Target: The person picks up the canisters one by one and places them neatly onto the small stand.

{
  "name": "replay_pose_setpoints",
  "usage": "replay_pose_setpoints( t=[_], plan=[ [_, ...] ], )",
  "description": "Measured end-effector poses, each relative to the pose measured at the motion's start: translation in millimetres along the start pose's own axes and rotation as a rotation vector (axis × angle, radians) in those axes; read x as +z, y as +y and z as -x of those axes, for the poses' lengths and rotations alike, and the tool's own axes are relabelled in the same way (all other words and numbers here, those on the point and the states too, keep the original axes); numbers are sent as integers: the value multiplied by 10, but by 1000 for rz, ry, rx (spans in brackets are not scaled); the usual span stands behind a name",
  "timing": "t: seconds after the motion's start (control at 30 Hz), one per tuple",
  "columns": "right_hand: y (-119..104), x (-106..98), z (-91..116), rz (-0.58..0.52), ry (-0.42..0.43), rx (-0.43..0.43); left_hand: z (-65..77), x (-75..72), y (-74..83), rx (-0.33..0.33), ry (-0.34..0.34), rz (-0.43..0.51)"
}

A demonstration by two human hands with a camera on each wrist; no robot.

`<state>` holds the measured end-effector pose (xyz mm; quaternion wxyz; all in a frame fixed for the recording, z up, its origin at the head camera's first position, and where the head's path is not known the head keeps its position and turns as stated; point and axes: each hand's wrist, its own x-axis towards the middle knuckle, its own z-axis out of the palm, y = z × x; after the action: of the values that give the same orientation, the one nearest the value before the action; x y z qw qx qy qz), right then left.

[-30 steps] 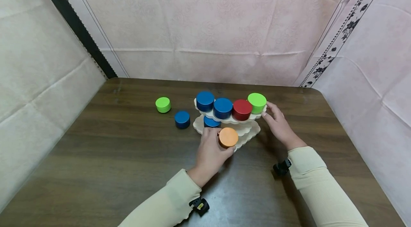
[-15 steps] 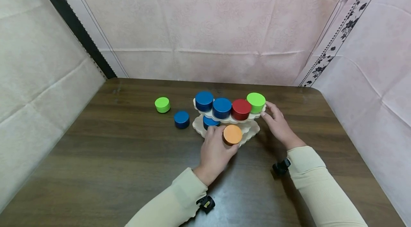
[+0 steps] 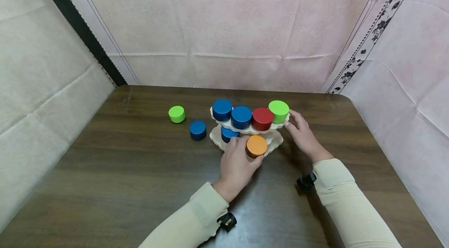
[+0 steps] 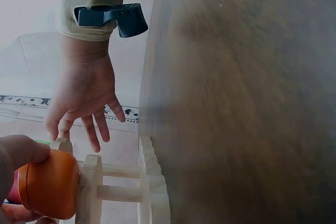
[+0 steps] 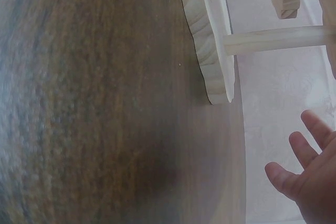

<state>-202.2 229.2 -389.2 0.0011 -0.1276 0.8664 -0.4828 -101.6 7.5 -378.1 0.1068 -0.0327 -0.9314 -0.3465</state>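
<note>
My left hand (image 3: 236,167) grips a short orange cylinder (image 3: 257,146) between thumb and fingers. In the left wrist view the orange cylinder (image 4: 52,184) is at a shelf edge of the pale wooden tiered stand (image 4: 90,192); whether it bears on the shelf I cannot tell. The thumb and a finger of my right hand (image 3: 303,138) pinch the right end of the stand's top tier (image 3: 242,130), the other fingers spread. On that tier stand two blue cylinders (image 3: 241,117), a red one (image 3: 262,119) and a green one (image 3: 278,111). A blue cylinder (image 3: 228,133) sits lower, partly hidden.
Left of the stand, a loose blue cylinder (image 3: 198,130) and a smaller-looking green cylinder (image 3: 177,114) lie on the brown wooden table (image 3: 140,185). Pale cloth (image 3: 224,37) hangs behind the table's back edge and along both sides.
My left hand has carried the orange cylinder right and slightly away from me, towards the middle of the stand. The right hand has kept its place on the top tier.
</note>
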Motion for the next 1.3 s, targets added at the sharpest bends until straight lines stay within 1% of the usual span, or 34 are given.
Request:
replay_pose_setpoints(
  t=[0.17, 0.37, 0.53, 0.77, 0.97, 1.13, 1.3],
  plan=[
    [-11, -4, 2, -10, -9, 2, -19, 1, 19, 6, -1, -18],
    [-10, -4, 5, -7, -5, 1, -41, -3, 56, -4, -6, -25],
    [-5, 3, 0, -17, -5, -11, -50, 22, 73, -7, 25, -31],
    [-5, -3, -3, -20, -11, 4, -51, 49, 70, 31, 96, -76],
    [11, -4, -5, -10, -11, 16, -80, 41, 59, 49, 109, -88],
    [31, 7, -11, -6, 2, -13, -108, 57, 39, 72, 126, -87],
    [37, 10, -14, -16, 2, -23, -128, 84, 28, 105, 156, -123]
  ],
)
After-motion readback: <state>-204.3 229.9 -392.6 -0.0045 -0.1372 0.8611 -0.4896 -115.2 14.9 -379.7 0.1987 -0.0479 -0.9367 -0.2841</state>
